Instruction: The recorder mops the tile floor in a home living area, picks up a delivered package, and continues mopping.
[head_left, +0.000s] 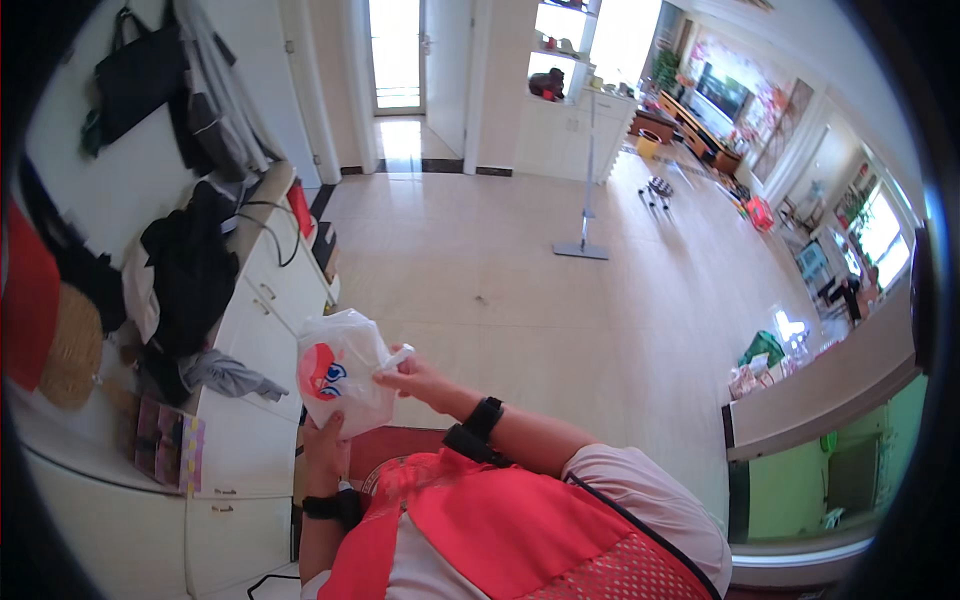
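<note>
A translucent white plastic bag (360, 352) with a red and blue print is held up before my chest, left of the middle. My left hand (326, 439) grips its lower edge, thumb on the near side. At its upper right, the fingers of my right hand (401, 376) are closed on a gathered corner of the bag. Whether anything is inside the bag cannot be told. Both wrists wear black straps, and a red vest covers my front.
White cabinets (247, 420) with piled clothes (187, 262) line the left side. A flat mop (581, 251) stands upright on the tiled floor ahead. Beneath my hands lies a red mat (397, 442). A counter edge (817, 390) curves along the right, with bags beside it.
</note>
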